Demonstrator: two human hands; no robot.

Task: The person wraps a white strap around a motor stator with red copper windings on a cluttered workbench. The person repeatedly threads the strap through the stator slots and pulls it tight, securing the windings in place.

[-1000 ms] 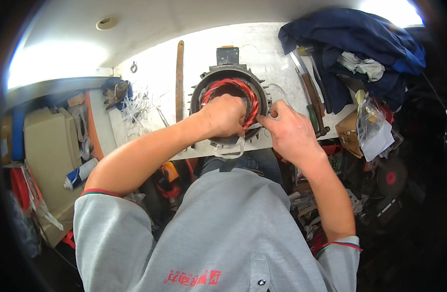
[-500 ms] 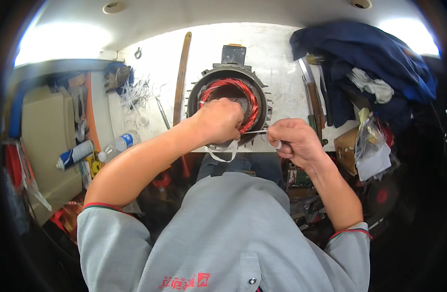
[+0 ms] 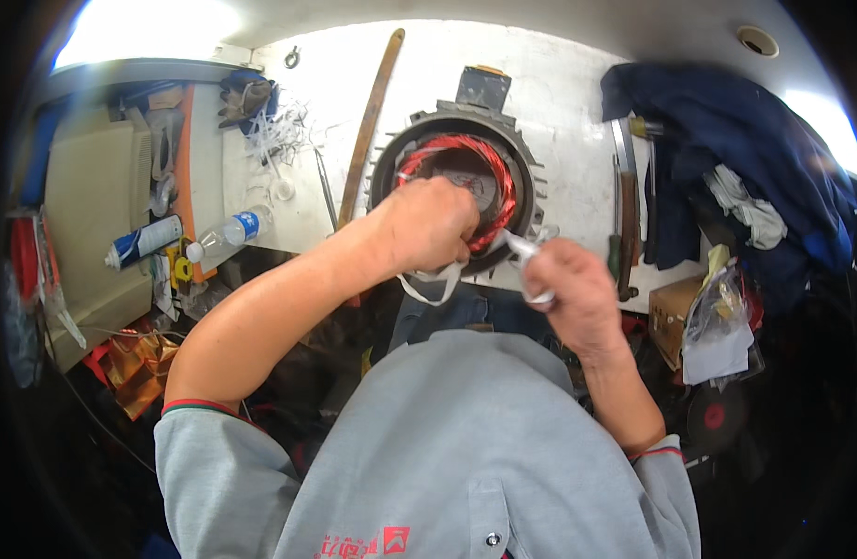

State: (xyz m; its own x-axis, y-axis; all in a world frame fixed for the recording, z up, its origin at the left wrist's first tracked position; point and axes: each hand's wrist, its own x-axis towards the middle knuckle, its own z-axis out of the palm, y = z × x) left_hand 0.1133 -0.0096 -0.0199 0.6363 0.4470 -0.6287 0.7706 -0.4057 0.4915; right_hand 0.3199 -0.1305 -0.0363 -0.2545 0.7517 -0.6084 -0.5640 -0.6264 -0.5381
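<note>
In front of me stands a round, finned motor housing (image 3: 529, 168). A ring of red-wrapped coil winding (image 3: 508, 191) runs inside its rim. My left hand (image 3: 435, 222) is closed over the near left part of the winding, its fingertips partly hidden. White tape (image 3: 439, 300) hangs in a loop beneath that hand and appears pinched in it. Just right of the housing's near edge, my right hand (image 3: 573, 279) is blurred and closed on white tape, with one end pointing toward the winding and a loop below its fingers.
A long wooden strip (image 3: 372, 116) and a thin pointed tool (image 3: 325, 186) lie left of the housing, near white scraps (image 3: 277, 135). A plastic bottle (image 3: 231, 233) and spray can (image 3: 144, 242) are farther left. Long-bladed tools (image 3: 627, 200), dark blue cloth (image 3: 717, 112) and a cardboard box (image 3: 675, 312) occupy the right.
My right hand has moved slightly right and down relative to the housing, and the taut tape between the hands no longer shows. My left hand stays at the winding. The whole view has shifted and tilted.
</note>
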